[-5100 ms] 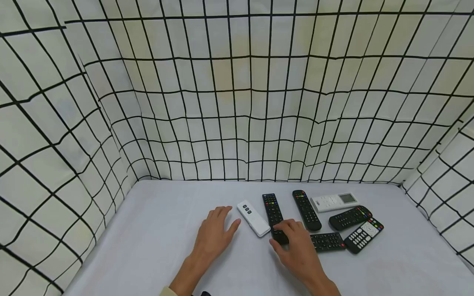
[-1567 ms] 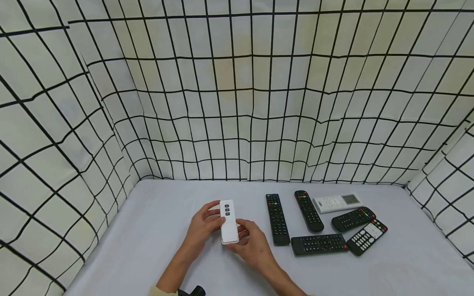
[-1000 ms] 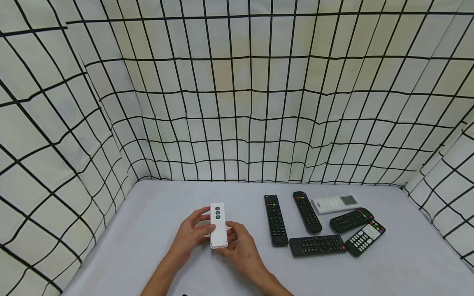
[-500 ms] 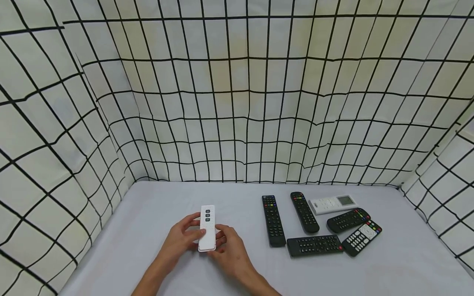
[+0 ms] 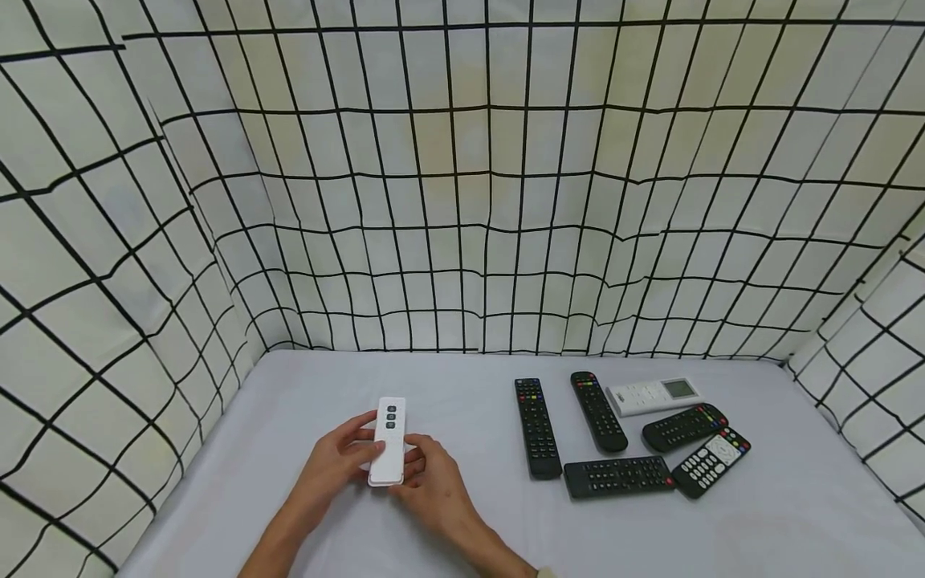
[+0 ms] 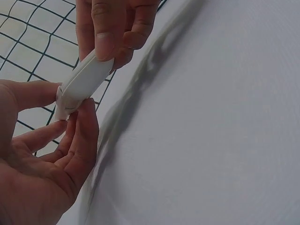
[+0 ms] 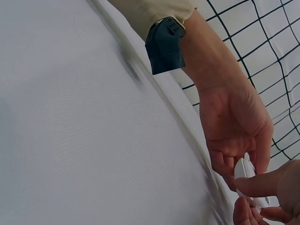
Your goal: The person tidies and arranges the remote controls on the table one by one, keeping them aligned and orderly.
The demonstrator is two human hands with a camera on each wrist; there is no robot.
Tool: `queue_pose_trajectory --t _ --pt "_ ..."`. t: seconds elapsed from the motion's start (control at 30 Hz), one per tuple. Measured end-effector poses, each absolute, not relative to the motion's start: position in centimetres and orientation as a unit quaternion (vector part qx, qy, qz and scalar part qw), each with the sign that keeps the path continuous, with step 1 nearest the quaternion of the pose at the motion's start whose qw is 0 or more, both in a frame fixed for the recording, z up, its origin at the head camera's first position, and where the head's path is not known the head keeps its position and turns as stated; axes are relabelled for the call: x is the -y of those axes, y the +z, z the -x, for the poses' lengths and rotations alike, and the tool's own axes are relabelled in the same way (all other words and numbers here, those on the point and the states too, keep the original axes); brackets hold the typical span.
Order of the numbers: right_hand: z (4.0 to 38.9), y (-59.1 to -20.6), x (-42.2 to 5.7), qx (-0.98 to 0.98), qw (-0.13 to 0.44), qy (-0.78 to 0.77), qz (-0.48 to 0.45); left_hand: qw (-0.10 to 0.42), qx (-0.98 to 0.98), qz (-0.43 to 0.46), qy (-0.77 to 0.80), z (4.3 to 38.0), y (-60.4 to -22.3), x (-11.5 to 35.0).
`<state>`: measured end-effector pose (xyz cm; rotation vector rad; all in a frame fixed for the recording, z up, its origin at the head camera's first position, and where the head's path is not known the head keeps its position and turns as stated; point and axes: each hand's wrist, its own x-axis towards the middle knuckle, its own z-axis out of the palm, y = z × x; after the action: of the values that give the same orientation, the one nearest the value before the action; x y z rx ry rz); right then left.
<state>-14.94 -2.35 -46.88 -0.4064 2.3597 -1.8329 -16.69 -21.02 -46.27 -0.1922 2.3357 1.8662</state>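
A white remote control (image 5: 389,441) with a few dark buttons near its top end is held between both hands above the white table. My left hand (image 5: 330,464) grips its left side, thumb on the front face. At the lower right, my right hand (image 5: 437,491) pinches the bottom end. In the left wrist view the remote control (image 6: 84,82) is seen edge-on, the left hand (image 6: 51,154) below and the right hand (image 6: 117,28) above. The right wrist view shows the left hand (image 7: 234,117) and only part of the right hand (image 7: 276,187).
To the right lie a long black remote (image 5: 538,429), another black remote (image 5: 599,412), a sideways black remote (image 5: 617,477), a white remote with a screen (image 5: 654,396) and two shorter black remotes, one being a white-buttoned remote (image 5: 711,463). Grid-patterned curtains (image 5: 462,201) surround the table (image 5: 614,538).
Earlier the white remote lay on the table beside the long black one, with both hands free of it. Both hands took hold of it and have carried it leftward.
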Motion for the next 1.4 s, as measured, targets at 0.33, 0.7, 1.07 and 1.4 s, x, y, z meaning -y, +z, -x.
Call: queue_pose_trajectory --t 0.33,0.7,1.07,1.4 --pt "15.1 -46.9 4.3 -0.777 0.058 -0.612 0.133 0.062 -0.803 0.095 0.586 16.4 -45.8 22.2" --pt "15.1 -47.0 5.5 -0.774 0.051 -0.616 0.142 0.032 -0.832 0.093 0.545 16.4 -45.7 23.0" --pt "15.3 -46.9 7.1 -0.760 0.092 -0.630 0.133 0.015 -0.862 0.101 0.497 16.4 -45.5 24.5" --pt "15.4 -46.6 8.1 -0.755 0.121 -0.630 0.137 0.027 -0.874 0.112 0.471 16.5 -45.4 25.8"
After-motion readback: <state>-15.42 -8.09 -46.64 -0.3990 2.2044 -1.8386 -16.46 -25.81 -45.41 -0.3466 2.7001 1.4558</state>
